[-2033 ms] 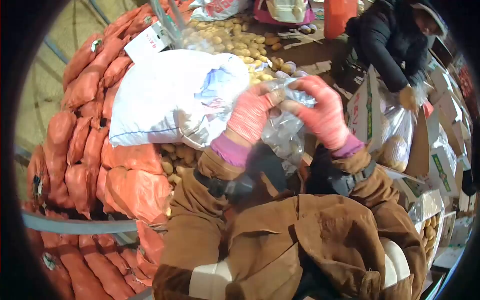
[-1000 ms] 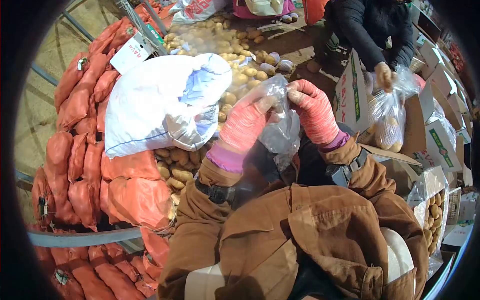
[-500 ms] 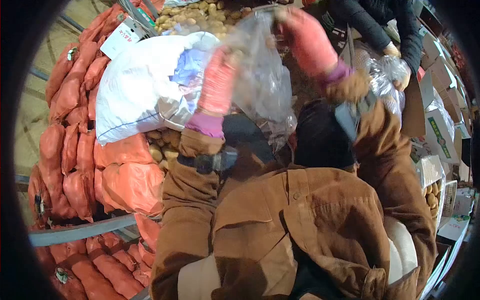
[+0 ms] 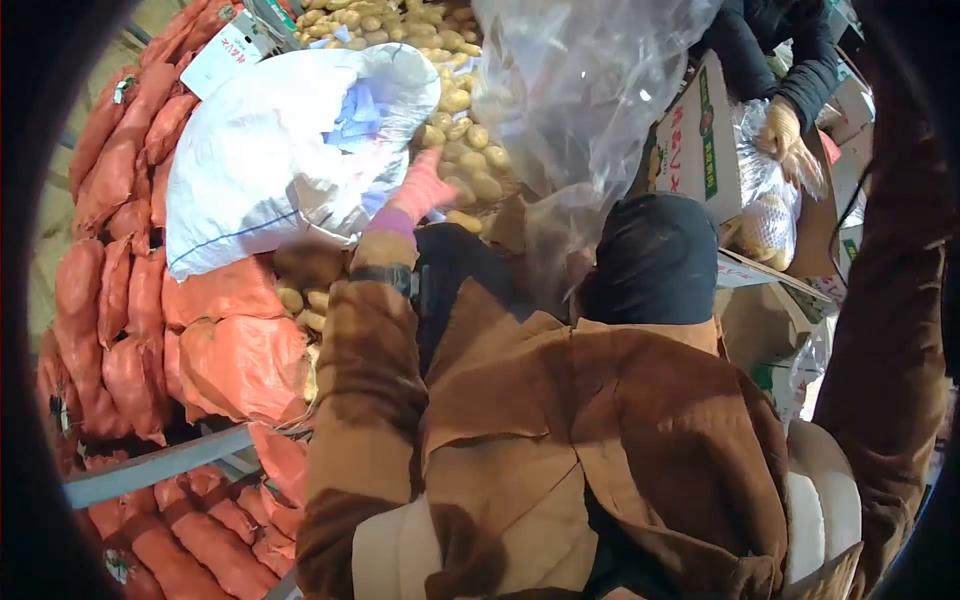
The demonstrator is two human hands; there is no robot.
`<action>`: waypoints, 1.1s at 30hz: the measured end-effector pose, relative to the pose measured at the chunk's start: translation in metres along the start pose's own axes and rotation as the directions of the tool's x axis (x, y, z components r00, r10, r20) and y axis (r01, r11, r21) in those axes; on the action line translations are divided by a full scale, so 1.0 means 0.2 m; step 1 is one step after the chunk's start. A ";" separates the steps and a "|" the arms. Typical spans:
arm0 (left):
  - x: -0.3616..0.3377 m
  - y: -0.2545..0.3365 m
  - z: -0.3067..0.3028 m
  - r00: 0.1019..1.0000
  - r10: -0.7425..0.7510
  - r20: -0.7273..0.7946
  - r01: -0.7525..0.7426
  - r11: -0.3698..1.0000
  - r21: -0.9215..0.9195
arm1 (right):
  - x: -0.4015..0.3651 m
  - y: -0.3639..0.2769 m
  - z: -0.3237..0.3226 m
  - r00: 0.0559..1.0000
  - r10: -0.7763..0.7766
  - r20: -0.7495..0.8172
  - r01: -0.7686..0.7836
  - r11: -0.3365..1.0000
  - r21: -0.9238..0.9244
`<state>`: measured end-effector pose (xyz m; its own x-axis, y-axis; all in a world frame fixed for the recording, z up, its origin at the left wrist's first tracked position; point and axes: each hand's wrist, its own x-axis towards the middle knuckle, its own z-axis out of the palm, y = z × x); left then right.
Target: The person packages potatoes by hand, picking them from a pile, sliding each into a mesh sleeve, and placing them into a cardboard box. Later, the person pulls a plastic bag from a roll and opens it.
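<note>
My left hand [image 4: 424,186], in a pink glove, reaches over the loose potatoes [image 4: 480,160] beside the white woven sack [image 4: 250,170]. Its fingers look spread, with slight blur at the tips, and I make out nothing held. Blue paper pieces [image 4: 355,115] lie in the sack's mouth. A large clear plastic bag [image 4: 590,90] hangs puffed out above my knees, its upper end cut off by the view. My right sleeve [image 4: 890,270] runs up along the right edge; the hand itself is outside the picture.
Filled orange mesh sacks [image 4: 110,300] are stacked on the left, by a metal rail [image 4: 170,470]. At right, a co-worker's gloved hand [image 4: 780,130] grips a clear bag of potatoes [image 4: 768,225] beside a printed carton [image 4: 695,140]. Another printed carton [image 4: 225,55] stands upper left.
The clear bag has opened out and risen. My left hand has left the bag and dropped toward the potatoes. My right hand has moved out of view. A carton now shows at right.
</note>
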<state>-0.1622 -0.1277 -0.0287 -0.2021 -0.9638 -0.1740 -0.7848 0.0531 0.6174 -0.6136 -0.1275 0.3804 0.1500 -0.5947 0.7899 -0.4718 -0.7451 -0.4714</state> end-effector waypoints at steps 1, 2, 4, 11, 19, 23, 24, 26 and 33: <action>0.03 0.10 0.04 0.987 -0.059 0.152 0.031 0.983 0.183 | -0.09 0.00 -0.08 0.998 0.061 -0.007 -0.061 0.995 -0.078; 0.06 0.21 0.07 0.948 -0.139 0.285 0.027 0.931 0.363 | -0.18 -0.01 -0.18 0.993 0.115 -0.020 -0.117 0.983 -0.142; 0.12 0.32 0.12 0.843 -0.288 0.454 -0.049 0.799 0.599 | -0.36 0.00 -0.35 0.973 0.226 -0.056 -0.233 0.941 -0.245; 0.19 0.48 0.62 0.930 0.103 0.354 -0.204 0.944 0.260 | -0.93 -0.01 -0.77 0.840 0.499 -0.211 -0.541 0.753 -0.374; 0.00 0.51 0.57 0.914 0.201 0.353 -0.192 0.979 -0.062 | -1.05 0.15 -0.81 0.772 0.599 -0.214 -0.632 0.686 -0.360; -0.26 0.20 -0.01 0.919 0.148 -0.367 -0.205 0.971 -0.121 | -0.79 0.36 -0.65 0.801 0.585 -0.131 -0.593 0.743 -0.309; -0.36 0.18 -0.17 0.857 0.101 -0.505 -0.258 0.933 -0.250 | -0.72 0.43 -0.59 0.802 0.588 -0.107 -0.592 0.755 -0.283; -0.58 0.26 -0.45 0.785 -0.082 -0.614 -0.318 0.797 -0.513 | -0.47 0.58 -0.41 0.812 0.581 -0.045 -0.575 0.787 -0.224; -0.88 0.41 -0.66 0.682 -0.015 -0.731 -0.510 0.707 -0.490 | -0.47 0.00 0.82 0.949 -0.042 0.312 0.125 0.960 -0.251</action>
<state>-0.1127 0.0123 0.1540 0.3023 -0.8493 0.4329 -0.1645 0.4008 0.9013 -0.4853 -0.1207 0.2414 0.4332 -0.6272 0.6473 -0.6521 -0.7138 -0.2553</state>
